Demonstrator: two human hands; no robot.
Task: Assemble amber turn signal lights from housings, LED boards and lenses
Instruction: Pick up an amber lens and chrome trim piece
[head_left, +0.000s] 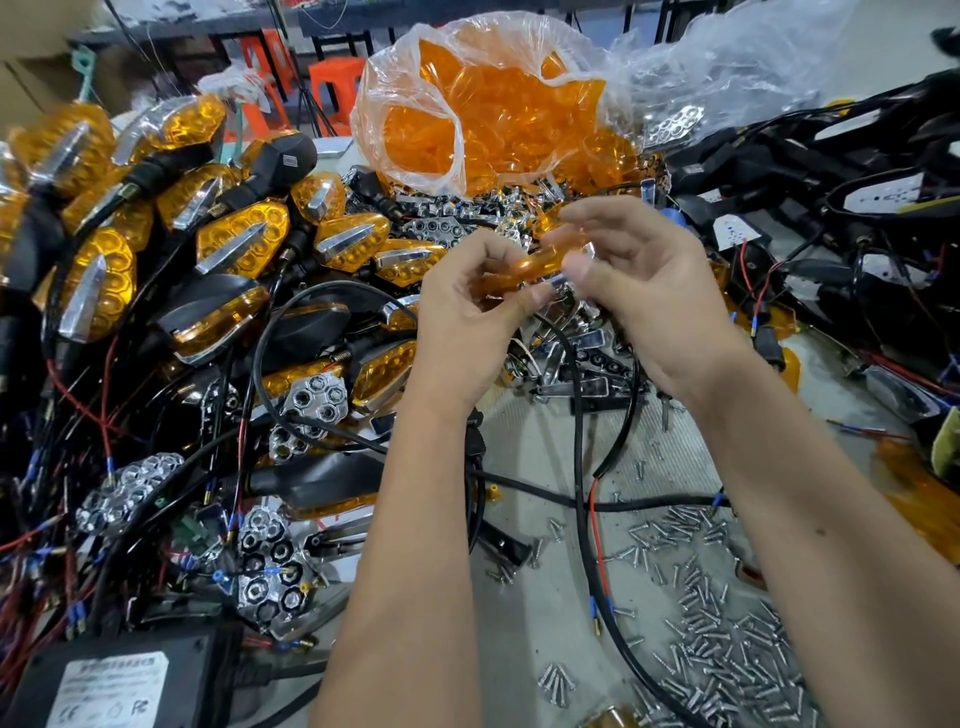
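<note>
Both hands are up in the middle of the scene, over the tabletop (561, 613). They hold one amber lens (535, 265) between them. The left hand (467, 306) pinches its left end with curled fingers and thumb. The right hand (639, 275) holds its right end with the thumb, while the other fingers are spread loosely above. This part is blurry, so I cannot tell how tight that hold is.

The lens looks light, hard and smooth, so it may slip. It could scratch or crack if squeezed hard. I think it is best held by its edges, not the shiny face.

A bag of amber lenses (493, 114) sits far behind the hands. Finished lights (244, 239) pile up on the left. Loose screws (727, 665) lie near, on the right.
</note>
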